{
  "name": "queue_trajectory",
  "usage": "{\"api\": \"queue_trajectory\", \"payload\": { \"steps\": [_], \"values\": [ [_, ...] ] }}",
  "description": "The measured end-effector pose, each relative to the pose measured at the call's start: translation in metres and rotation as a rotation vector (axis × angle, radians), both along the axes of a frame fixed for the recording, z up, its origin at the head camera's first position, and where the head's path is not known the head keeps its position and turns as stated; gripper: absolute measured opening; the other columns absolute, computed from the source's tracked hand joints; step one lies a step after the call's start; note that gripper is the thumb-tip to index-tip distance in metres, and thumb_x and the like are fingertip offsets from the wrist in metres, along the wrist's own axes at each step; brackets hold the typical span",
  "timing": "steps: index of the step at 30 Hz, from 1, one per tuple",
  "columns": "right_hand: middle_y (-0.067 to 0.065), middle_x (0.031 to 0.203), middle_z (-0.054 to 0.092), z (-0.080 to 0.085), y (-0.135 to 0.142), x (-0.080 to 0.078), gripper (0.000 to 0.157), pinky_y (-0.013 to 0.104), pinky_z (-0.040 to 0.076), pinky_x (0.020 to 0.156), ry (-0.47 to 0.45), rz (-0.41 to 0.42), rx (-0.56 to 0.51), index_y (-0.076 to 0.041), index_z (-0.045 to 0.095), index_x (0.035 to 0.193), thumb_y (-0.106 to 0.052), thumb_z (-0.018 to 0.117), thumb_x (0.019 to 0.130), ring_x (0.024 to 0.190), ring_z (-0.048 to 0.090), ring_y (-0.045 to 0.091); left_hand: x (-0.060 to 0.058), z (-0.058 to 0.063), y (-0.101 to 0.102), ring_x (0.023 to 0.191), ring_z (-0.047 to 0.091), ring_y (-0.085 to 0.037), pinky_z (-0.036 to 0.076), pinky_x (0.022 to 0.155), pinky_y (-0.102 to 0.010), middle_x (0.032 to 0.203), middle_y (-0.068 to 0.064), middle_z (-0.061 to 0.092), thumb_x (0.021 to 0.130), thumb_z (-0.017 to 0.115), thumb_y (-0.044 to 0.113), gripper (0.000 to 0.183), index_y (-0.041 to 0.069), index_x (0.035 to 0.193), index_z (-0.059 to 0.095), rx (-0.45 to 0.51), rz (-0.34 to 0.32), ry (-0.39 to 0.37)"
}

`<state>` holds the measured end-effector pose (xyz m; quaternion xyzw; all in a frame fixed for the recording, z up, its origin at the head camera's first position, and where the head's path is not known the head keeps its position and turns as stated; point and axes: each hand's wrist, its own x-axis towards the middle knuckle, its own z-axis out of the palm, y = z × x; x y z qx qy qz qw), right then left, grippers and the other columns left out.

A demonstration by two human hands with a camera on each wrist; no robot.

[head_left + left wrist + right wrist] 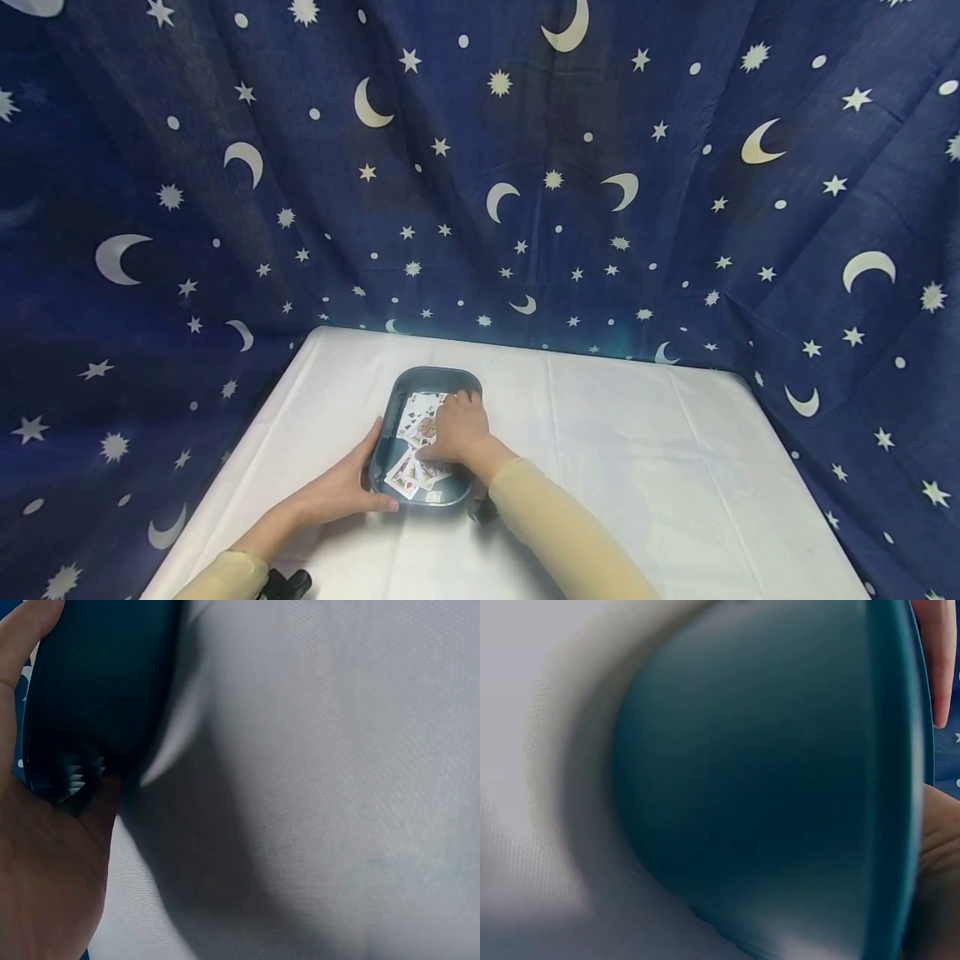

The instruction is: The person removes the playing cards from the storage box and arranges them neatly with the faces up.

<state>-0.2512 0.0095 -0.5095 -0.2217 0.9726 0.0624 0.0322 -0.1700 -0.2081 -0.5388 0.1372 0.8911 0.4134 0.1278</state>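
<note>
A dark blue-green tray (427, 373) with rounded corners and raised walls sits on the table. My left hand (341, 487) holds its near left corner, thumb at the front wall and fingers along the left side. My right hand (461, 429) is inside the tray at its right side, over the playing cards (420, 407), with thumb and fingers spread apart. More face cards (402, 477) lie fanned face up near the front end, below the thumb. The right wrist view shows mostly the tray's outer wall (757, 765), with one straight finger beyond the rim. My right fingertips partly hide the cards.
A white cloth (637, 483) covers the table and stretches right of the tray. Dark blue curtains (450, 167) with moons and stars hang behind and at both sides. A black wrist device (287, 585) shows under the left forearm.
</note>
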Motion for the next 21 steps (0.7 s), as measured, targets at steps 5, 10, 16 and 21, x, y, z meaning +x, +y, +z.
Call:
{"api": "queue_trajectory", "payload": {
  "steps": [5, 10, 16, 21],
  "values": [
    [0.009, 0.118, 0.056, 0.0009, 0.0002, -0.0007, 0.097, 0.049, 0.023, 0.105, -0.01, -0.017, -0.016, -0.007, 0.062, 0.119, -0.083, 0.056, 0.058, 0.111, 0.044, 0.027, 0.0005, 0.0012, 0.0021, 0.14, 0.009, -0.026, 0.014, 0.109, -0.05, 0.155, -0.003, 0.004, 0.059, 0.083, 0.05, 0.129, 0.024, 0.15, -0.004, 0.012, 0.009, -0.017],
    [0.008, 0.115, 0.057, -0.0016, 0.0004, -0.003, 0.099, 0.047, 0.024, 0.105, -0.016, -0.03, -0.034, -0.008, 0.059, 0.12, -0.082, 0.059, 0.055, 0.107, 0.044, 0.025, 0.0011, 0.0013, 0.0033, 0.14, 0.009, -0.026, 0.014, 0.109, -0.05, 0.155, -0.002, 0.004, 0.059, 0.083, 0.05, 0.129, 0.025, 0.15, -0.004, 0.018, 0.018, -0.026],
    [0.007, 0.115, 0.056, -0.0072, 0.001, -0.0069, 0.098, 0.048, 0.021, 0.106, -0.007, -0.016, -0.076, -0.009, 0.057, 0.121, -0.08, 0.064, 0.053, 0.109, 0.043, 0.026, 0.0014, 0.0008, 0.0041, 0.14, 0.009, -0.026, 0.014, 0.109, -0.05, 0.155, -0.002, 0.004, 0.059, 0.082, 0.051, 0.128, 0.027, 0.15, -0.005, 0.022, 0.028, -0.041],
    [0.008, 0.119, 0.053, -0.0059, 0.0028, -0.0077, 0.103, 0.049, 0.017, 0.109, 0.011, 0.003, -0.128, -0.009, 0.052, 0.128, -0.075, 0.07, 0.051, 0.115, 0.041, 0.027, 0.0021, 0.0007, 0.0044, 0.14, 0.009, -0.027, 0.015, 0.109, -0.05, 0.155, -0.003, 0.004, 0.06, 0.082, 0.051, 0.127, 0.027, 0.15, -0.005, 0.018, 0.034, -0.045]
  ]
}}
